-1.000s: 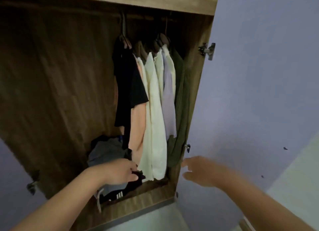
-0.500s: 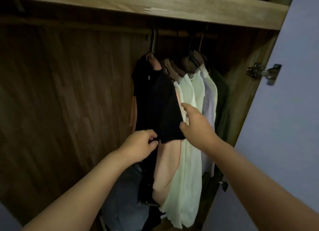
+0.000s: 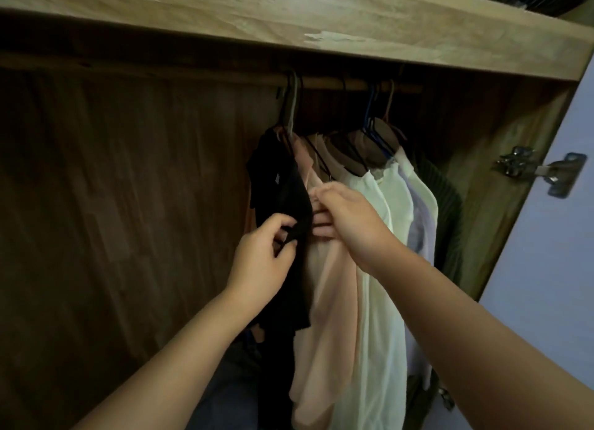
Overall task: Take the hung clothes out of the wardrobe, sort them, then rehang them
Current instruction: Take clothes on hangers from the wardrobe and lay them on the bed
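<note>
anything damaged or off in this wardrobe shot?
Yes: the shelf edge above the rail has a pale chipped patch where the veneer looks torn. The clothes hang bunched at the rail's right end; nothing else stands out.

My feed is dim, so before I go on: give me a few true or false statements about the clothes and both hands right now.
1. The left hand pinches the black garment. True.
2. The black garment hangs at the right end of the row. False: it is the leftmost; the dark green garment is rightmost.
3. The right hand reaches in at the peach garment, beside the black one. True.
4. The rail is bare. False: the clothes hang from it on hangers.
</note>
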{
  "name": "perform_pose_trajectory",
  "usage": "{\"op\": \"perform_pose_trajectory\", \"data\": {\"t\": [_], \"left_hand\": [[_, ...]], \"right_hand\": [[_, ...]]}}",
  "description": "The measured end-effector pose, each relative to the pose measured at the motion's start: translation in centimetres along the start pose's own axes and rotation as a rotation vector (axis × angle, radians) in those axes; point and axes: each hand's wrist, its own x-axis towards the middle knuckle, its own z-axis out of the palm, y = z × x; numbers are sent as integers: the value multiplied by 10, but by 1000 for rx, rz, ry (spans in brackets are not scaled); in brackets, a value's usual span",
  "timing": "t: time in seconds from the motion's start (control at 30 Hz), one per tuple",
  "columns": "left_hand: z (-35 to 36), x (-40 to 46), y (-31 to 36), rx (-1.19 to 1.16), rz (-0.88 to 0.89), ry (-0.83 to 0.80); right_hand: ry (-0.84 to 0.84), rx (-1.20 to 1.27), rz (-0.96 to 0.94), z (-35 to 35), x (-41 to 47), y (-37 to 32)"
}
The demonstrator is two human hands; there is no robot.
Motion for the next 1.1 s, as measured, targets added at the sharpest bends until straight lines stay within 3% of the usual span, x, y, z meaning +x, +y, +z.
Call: {"op": "perform_pose_trajectory", "data": {"t": [0.17, 0.3, 0.43, 0.53, 0.8, 0.97, 1.1], "left_hand": [[-16, 2, 0, -9, 72, -45], [-30, 7, 6, -65, 33, -23], [-42, 12, 14, -170, 17, 63], [-47, 22, 15, -154, 19, 152], [-42, 48, 1, 75, 35, 279], [-27, 65, -3, 312, 76, 172], [2, 64, 0, 443, 186, -23]], "right_hand": [[-120, 160, -25, 31, 39, -25], [-10, 207, -51, 42, 58, -26], [-11, 560, -47, 31, 63, -44], [7, 675, -75, 15, 58, -55], [-255, 458, -14, -52, -11, -33], [-301, 326, 113, -103, -58, -21], [-382, 388, 150, -134, -99, -12]]}}
